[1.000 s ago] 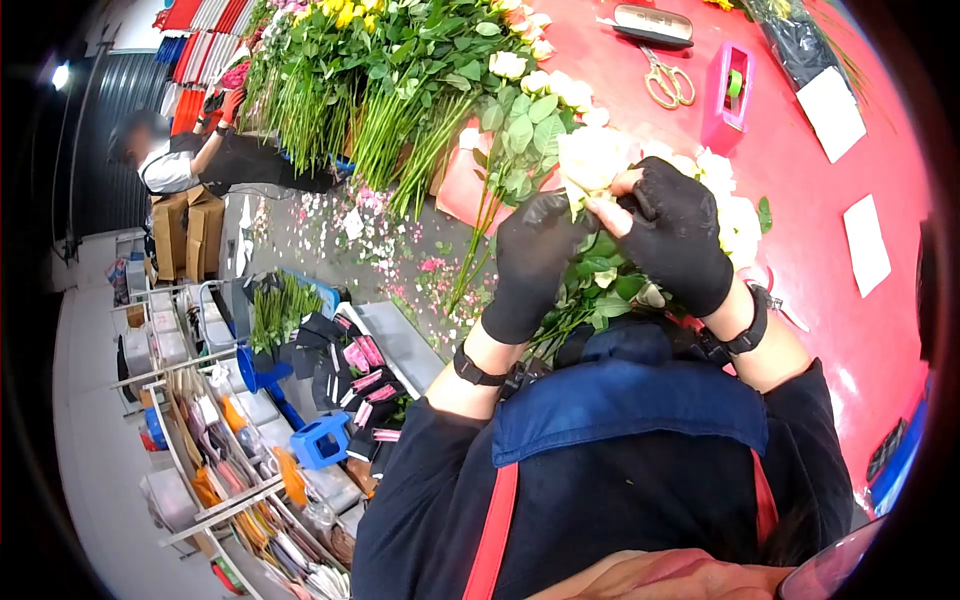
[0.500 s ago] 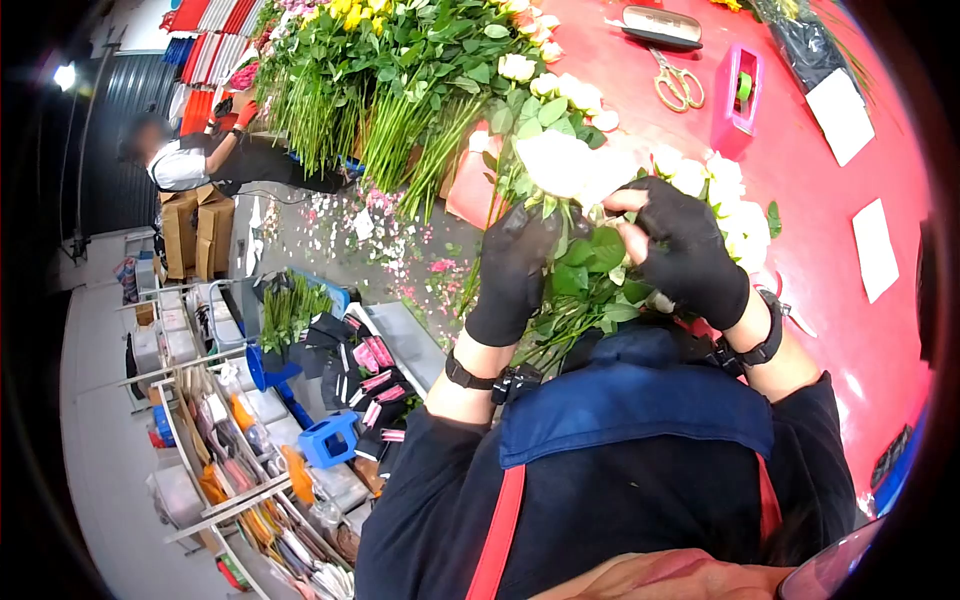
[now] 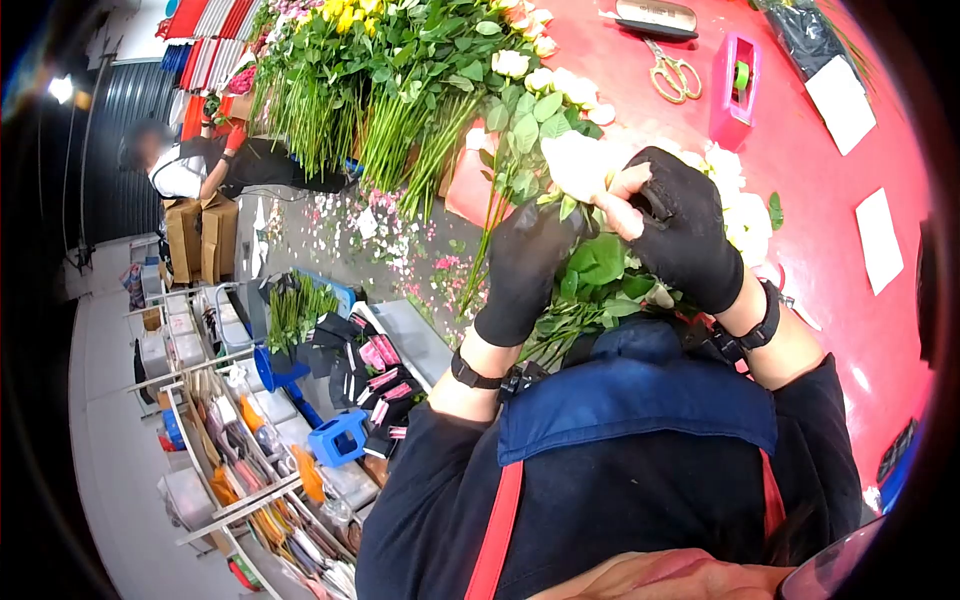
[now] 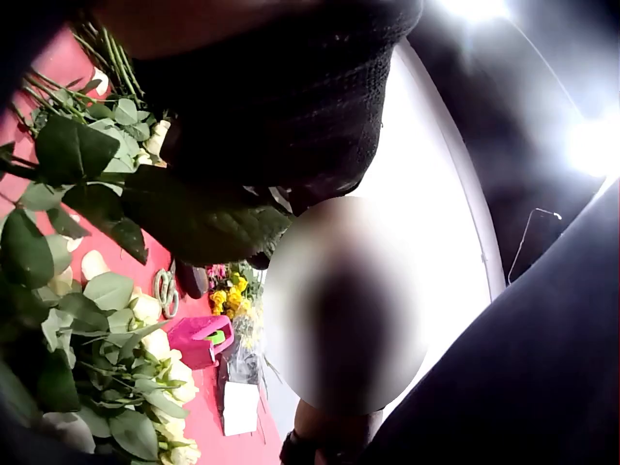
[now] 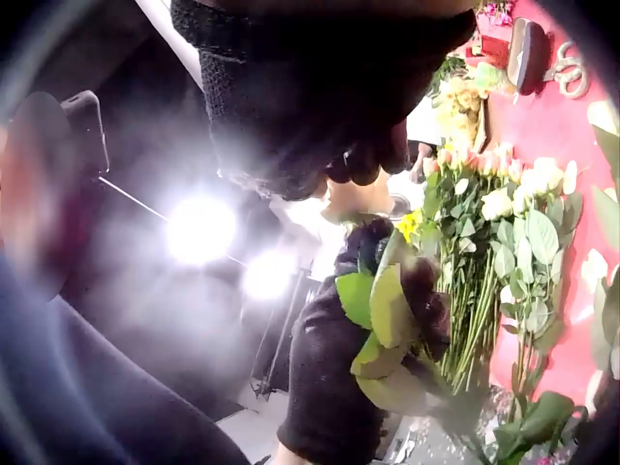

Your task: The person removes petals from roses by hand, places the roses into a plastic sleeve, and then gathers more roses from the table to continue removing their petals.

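Note:
A white rose (image 3: 578,168) is held upright in front of the chest. My left hand (image 3: 527,262), in a black fingerless glove, grips its stem close under the bloom. At the bloom's right side, the bare thumb and forefinger of my right hand (image 3: 688,230), gloved likewise, pinch its outer petals. Broad green leaves (image 3: 597,260) spread below the two hands. More white roses (image 3: 742,215) lie on the table just past the right hand. In the right wrist view the left glove (image 5: 334,363) stands behind leaves, and the fingertips at the bloom are mostly hidden.
On the red table (image 3: 820,230) lie scissors (image 3: 675,78), a glasses case (image 3: 655,18), a pink tape dispenser (image 3: 735,95) and white paper (image 3: 879,240). Long-stemmed rose bunches (image 3: 390,110) fill the far left. Petals litter the floor (image 3: 330,235); another person (image 3: 185,165) works beyond.
The rose dipped left and has come back slightly right, tilted left. The right hand's thumb and forefinger, apart from the bloom half a second ago, have closed in on its side.

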{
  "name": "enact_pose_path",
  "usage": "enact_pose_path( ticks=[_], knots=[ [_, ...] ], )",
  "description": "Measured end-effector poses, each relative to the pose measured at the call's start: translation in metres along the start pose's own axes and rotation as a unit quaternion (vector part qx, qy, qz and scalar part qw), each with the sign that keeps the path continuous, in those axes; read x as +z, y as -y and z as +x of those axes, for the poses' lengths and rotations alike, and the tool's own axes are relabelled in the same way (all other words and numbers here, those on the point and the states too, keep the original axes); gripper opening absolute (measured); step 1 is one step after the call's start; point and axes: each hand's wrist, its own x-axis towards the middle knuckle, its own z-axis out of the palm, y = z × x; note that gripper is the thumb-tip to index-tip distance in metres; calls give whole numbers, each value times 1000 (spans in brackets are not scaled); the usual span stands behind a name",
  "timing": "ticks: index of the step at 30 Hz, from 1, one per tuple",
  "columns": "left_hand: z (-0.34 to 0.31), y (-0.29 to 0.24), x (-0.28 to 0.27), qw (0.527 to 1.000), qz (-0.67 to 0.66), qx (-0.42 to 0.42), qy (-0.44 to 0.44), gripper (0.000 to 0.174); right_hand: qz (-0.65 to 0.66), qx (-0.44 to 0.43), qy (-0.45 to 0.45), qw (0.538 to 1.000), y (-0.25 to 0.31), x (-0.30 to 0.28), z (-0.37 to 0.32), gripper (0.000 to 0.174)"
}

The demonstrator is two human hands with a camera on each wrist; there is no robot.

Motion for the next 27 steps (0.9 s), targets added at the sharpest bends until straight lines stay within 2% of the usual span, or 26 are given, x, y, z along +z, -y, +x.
enact_pose_path(
  ticks=[2, 6, 7, 9, 11, 12, 15, 18, 19, 22, 23, 24, 26, 27],
  knots=[
    [0, -7, 6, 999, -28, -23, -20, 35, 34, 32, -7, 999, -2, 0, -3, 15],
    [4, -19, 17, 1000, 19, 9, -12, 30, 70, 114, -37, 990, 4, -1, 2, 13],
    [5, -19, 18, 999, 29, 13, -12, 28, 73, 120, -18, 990, 2, -3, 3, 14],
    [8, -18, 20, 998, 49, 23, -12, 24, 22, 54, -13, 998, -2, -3, 2, 16],
    [12, -17, 19, 985, 143, 96, 3, 19, -10, -7, -15, 1000, -10, -1, 0, 15],
    [13, -17, 18, 973, 190, 131, 10, 17, -20, -9, -16, 1000, -10, -1, -1, 14],
    [12, -23, 20, 999, 17, -14, -27, 17, -61, -26, -15, 998, -7, -6, -6, 11],
    [16, -19, 2, 998, 35, 32, 33, 20, -41, 14, 15, 999, -11, -14, -15, 12],
    [15, -22, 1, 995, 73, 56, 26, 20, -43, 45, 69, 996, -14, -20, -18, 19],
    [10, -37, 6, 1000, -14, -14, -14, 21, 38, 119, 66, 990, -9, -25, -16, 26],
    [13, -32, -1, 999, -30, -22, 8, 24, 54, 133, 46, 989, -13, -24, -16, 28],
    [13, -33, -3, 999, -18, -22, 17, 26, 103, 141, 10, 985, -12, -21, -12, 25],
    [15, -34, -5, 999, 5, -22, 36, 29, 99, 205, 40, 973, -6, -22, -2, 23],
    [16, -30, -6, 997, 57, 6, 42, 33, 134, 236, 48, 961, -3, -20, 1, 22]
  ],
)
